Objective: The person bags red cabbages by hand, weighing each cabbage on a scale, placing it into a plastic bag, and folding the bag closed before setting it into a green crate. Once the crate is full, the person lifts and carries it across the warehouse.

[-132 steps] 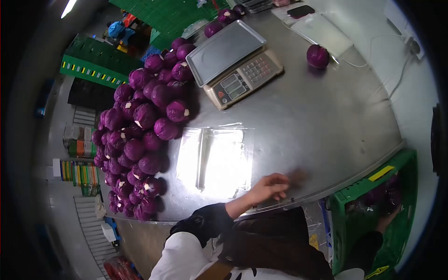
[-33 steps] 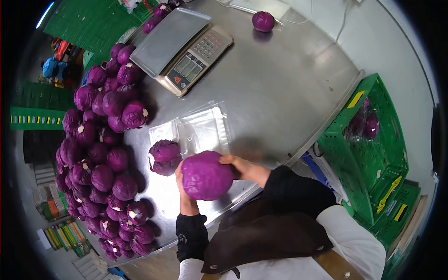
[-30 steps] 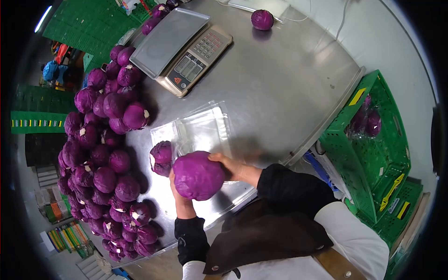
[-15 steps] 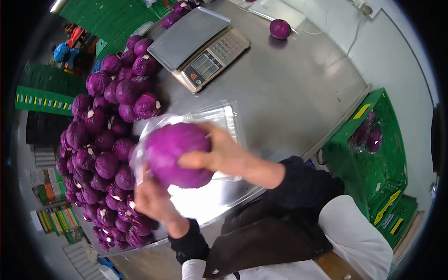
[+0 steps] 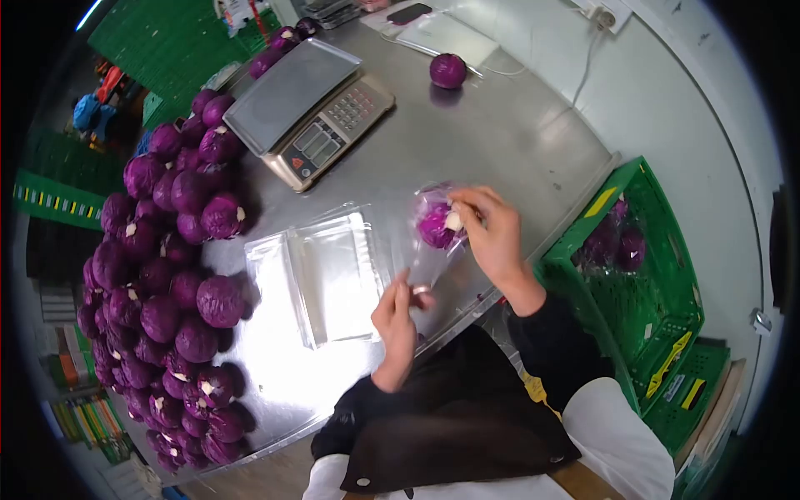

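Note:
A red cabbage (image 5: 433, 228) sits inside a clear plastic bag (image 5: 431, 265) above the metal table, its pale cut stem facing my right hand. My right hand (image 5: 497, 242) has thumb and fingers closed on the bag beside that stem. Lower down, my left hand (image 5: 397, 323) pinches the loose end of the same bag. A stack of flat clear bags (image 5: 336, 275) lies on the table to the left of both hands.
Many red cabbages (image 5: 158, 317) are heaped along the table's left side. A digital scale (image 5: 321, 133) stands at the back, and a single cabbage (image 5: 447, 72) rests farther right. A green crate (image 5: 658, 308) with bagged cabbages is on the right.
The cabbage has moved right and away from me, off the spot above the bag stack, and is now inside the bag. Both hands have moved right with it.

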The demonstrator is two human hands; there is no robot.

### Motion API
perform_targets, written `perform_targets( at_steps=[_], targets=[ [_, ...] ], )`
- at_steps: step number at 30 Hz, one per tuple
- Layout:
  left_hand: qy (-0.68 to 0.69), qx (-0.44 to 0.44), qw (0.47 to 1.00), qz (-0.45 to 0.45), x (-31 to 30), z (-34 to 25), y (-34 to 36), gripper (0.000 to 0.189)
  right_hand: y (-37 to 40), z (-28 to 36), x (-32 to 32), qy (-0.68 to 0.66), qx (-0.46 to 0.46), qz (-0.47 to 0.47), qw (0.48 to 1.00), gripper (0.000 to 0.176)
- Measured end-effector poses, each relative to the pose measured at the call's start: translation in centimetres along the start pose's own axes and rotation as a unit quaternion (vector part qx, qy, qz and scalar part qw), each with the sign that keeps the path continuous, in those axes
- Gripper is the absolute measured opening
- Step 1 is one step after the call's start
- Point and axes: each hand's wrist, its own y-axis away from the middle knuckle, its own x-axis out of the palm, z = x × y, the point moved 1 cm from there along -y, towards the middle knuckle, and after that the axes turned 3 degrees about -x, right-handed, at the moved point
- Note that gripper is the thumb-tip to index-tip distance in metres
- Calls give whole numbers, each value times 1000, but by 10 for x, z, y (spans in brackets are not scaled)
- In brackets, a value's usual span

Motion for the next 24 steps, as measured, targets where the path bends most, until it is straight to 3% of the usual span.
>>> perform_targets(
  at_steps=[1,3,4,5,7,9,10,11,13,14,15,17,18,19,21,22,23,24],
  targets=[
    [11,-37,999,28,-6,6,15,41,13,-1,-4,2,7,-6,1000,13],
    [-44,-93,993,57,-25,0,30,58,35,-1,-8,37,-90,64,993,14],
    [-227,0,974,8,-31,-6,28,85,42,-1,-8,38,-84,59,994,14],
    [-387,151,909,-18,-34,-17,25,93,49,2,-7,52,-129,70,988,15],
    [-579,283,764,-11,-6,-71,20,90,61,5,-3,68,-165,80,981,16],
    [-594,300,746,35,9,-65,4,80,65,7,2,64,-188,76,977,16],
    [-620,114,773,73,22,-76,-1,57,67,7,1,65,-185,75,978,16],
    [-620,113,773,75,20,-70,-2,57,67,7,0,77,-206,98,971,19],
    [-556,77,813,154,9,-49,-8,34,69,8,-2,101,-242,140,955,24],
    [-453,-26,873,180,2,-41,-9,25,70,8,-2,96,-245,158,952,27],
    [-456,-29,871,183,-5,-37,-7,25,73,16,-4,96,-240,156,953,27],
    [-280,-148,938,142,-18,-31,-2,23,73,33,-13,62,-182,139,971,29],
    [-196,-191,950,149,-24,-31,0,22,77,33,-20,66,-198,122,970,29],
    [-195,-195,949,152,-26,-31,5,22,83,36,-21,69,-195,122,971,29],
    [-67,-202,970,115,-29,-35,15,21,90,42,-21,62,-112,182,975,27],
    [-58,-182,975,113,-32,-34,21,20,91,38,-11,97,-181,213,955,25],
    [-56,-183,975,110,-36,-35,26,20,95,36,-10,97,-181,217,955,25],
    [-48,-187,976,99,-41,-37,31,20,100,33,-9,187,-139,325,917,25]
  ],
)
